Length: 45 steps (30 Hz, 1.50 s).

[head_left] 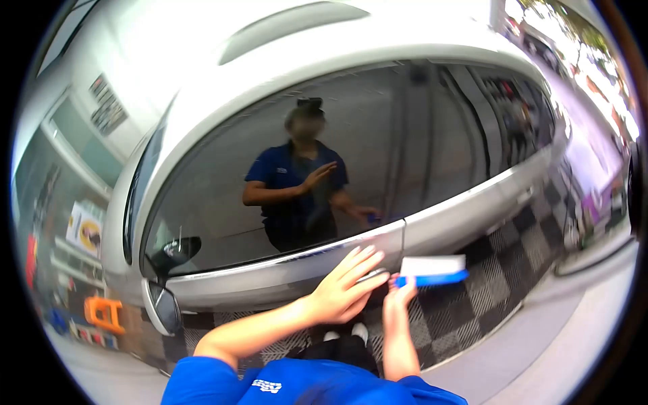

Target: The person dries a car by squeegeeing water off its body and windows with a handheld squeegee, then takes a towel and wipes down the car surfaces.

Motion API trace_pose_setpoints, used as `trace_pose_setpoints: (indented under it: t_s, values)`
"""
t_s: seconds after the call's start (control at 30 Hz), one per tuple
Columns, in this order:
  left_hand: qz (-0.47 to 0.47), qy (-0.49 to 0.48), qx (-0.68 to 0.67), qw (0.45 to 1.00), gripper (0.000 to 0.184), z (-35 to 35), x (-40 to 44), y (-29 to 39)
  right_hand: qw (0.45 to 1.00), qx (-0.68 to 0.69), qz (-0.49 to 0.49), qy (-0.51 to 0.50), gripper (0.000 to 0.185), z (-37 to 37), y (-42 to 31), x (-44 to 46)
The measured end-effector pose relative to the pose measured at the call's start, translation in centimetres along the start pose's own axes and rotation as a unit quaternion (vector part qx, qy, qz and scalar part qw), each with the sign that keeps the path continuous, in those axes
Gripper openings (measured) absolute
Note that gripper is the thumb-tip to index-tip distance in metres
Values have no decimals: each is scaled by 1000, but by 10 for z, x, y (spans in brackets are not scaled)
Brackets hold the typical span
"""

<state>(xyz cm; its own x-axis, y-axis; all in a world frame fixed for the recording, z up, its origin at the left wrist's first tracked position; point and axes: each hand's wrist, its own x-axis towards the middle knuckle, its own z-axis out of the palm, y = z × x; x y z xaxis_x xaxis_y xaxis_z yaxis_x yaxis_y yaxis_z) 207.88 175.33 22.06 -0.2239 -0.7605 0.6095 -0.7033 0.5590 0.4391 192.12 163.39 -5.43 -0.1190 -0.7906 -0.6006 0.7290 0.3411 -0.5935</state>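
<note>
My left hand [346, 288] is held out flat with its fingers stretched, in front of the car door near the door handle [371, 275]. Whether it touches the door I cannot tell. To its right, my right hand [403, 294] grips one end of a blue-and-white squeegee [435, 271], a wide flat tool with a white upper part and a blue lower edge. It is slightly blurred. Before me is the silver car [445, 223], its dark side window [378, 148] reflecting a person in a blue shirt.
A side mirror [162, 307] sticks out at the lower left. Beyond it is an orange stool [104, 314]. Dark checkered tiles [466, 317] cover the floor under the car. Glass doors [84, 145] stand at the left, and a paved outdoor area [587, 121] lies at the right.
</note>
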Motion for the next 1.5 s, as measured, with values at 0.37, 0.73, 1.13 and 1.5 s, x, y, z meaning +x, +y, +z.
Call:
trace_pose_setpoints:
  t_s: [0.37,0.73,1.13,1.5]
  values:
    - [-188,125,354,907,38,-290,-239,75,321,-542,-768,-118,74,373,-136,-213]
    - [-179,62,396,899,47,-483,-359,-46,439,-341,-633,-539,49,220,234,-375]
    - [-353,-48,296,886,85,-466,-485,-204,692,-380,-487,-374,39,86,355,-411]
    - [-356,-72,309,879,82,-483,-484,-202,945,-173,-275,32,80,45,141,-126]
